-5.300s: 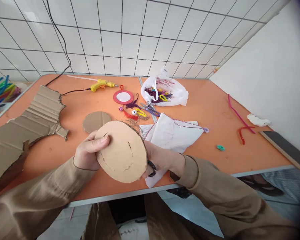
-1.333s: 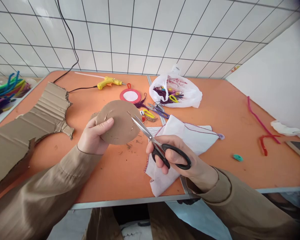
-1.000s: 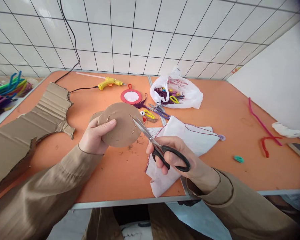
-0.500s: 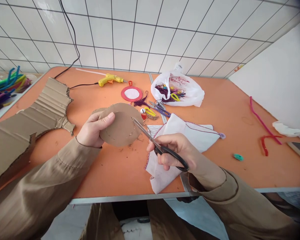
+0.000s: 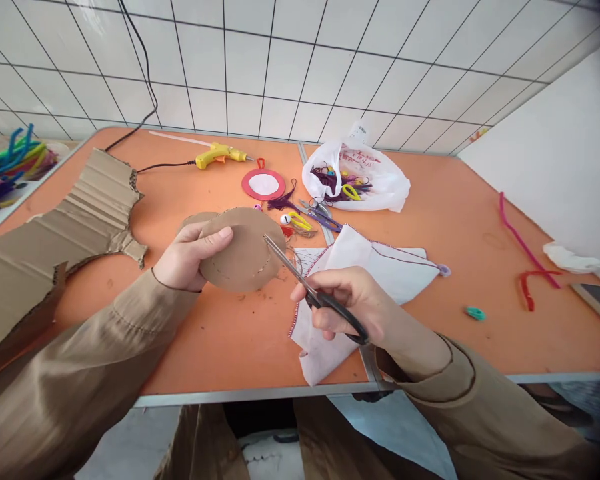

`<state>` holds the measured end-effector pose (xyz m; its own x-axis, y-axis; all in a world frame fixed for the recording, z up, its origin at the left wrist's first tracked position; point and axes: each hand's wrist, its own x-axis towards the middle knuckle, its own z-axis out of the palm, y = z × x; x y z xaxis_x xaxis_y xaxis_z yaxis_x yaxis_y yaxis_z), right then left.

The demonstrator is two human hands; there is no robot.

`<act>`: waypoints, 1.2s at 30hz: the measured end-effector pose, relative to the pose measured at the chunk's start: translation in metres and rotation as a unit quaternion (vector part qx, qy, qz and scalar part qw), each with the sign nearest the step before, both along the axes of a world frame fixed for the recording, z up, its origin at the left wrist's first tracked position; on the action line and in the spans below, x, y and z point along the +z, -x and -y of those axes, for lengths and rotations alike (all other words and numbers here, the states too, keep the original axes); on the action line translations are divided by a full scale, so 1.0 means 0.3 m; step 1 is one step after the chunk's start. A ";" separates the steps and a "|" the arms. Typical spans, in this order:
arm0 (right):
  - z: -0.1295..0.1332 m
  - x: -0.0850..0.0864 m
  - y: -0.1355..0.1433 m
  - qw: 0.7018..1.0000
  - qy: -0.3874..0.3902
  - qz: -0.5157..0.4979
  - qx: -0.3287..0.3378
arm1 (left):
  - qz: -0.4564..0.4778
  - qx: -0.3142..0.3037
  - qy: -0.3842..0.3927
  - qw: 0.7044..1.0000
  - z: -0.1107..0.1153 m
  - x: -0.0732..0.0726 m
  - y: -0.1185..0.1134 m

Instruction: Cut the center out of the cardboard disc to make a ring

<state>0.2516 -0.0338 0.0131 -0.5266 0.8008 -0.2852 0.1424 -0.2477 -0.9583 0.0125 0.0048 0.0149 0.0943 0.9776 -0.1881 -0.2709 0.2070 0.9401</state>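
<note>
My left hand (image 5: 193, 257) grips a round cardboard disc (image 5: 243, 257) by its left side, thumb on top. A curved line of small cuts runs across the disc's face. Behind it the edge of another cardboard piece (image 5: 196, 218) shows. In my right hand (image 5: 353, 303) is a pair of scissors (image 5: 325, 300) with black handles. The blades look nearly closed, and their tip meets the disc at the cut line near its right side. Below the scissors lies a white cloth (image 5: 380, 263) with dark red stitched edges.
Torn cardboard (image 5: 75, 227) lies at the left. Toward the back are a yellow glue gun (image 5: 220, 156), a red-rimmed disc (image 5: 263, 185), purple-handled scissors (image 5: 325, 219) and a white plastic bag (image 5: 380, 180). Pipe cleaners (image 5: 527, 240) lie at the right on the orange table (image 5: 205, 360).
The scissor handles have shifted slightly to the left and appear closer together. The tip stays at the cut line, and my left hand keeps its hold on the disc.
</note>
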 end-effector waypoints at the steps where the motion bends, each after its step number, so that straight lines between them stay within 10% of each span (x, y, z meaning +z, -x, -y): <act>1: -0.001 -0.005 0.000 1.000 -0.003 0.004 0.000 | 0.000 0.000 0.000 1.000 0.001 0.000 0.000; 36: 0.005 -0.021 -0.011 0.998 -0.012 -0.051 0.023 | -0.033 -0.030 0.013 0.999 -0.009 0.009 0.019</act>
<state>0.2548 -0.0353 0.0068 -0.5882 0.7812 -0.2093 0.0552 -0.2194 -0.9741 0.0070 0.0075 0.0176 0.1386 0.9655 -0.2204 -0.1953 0.2449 0.9497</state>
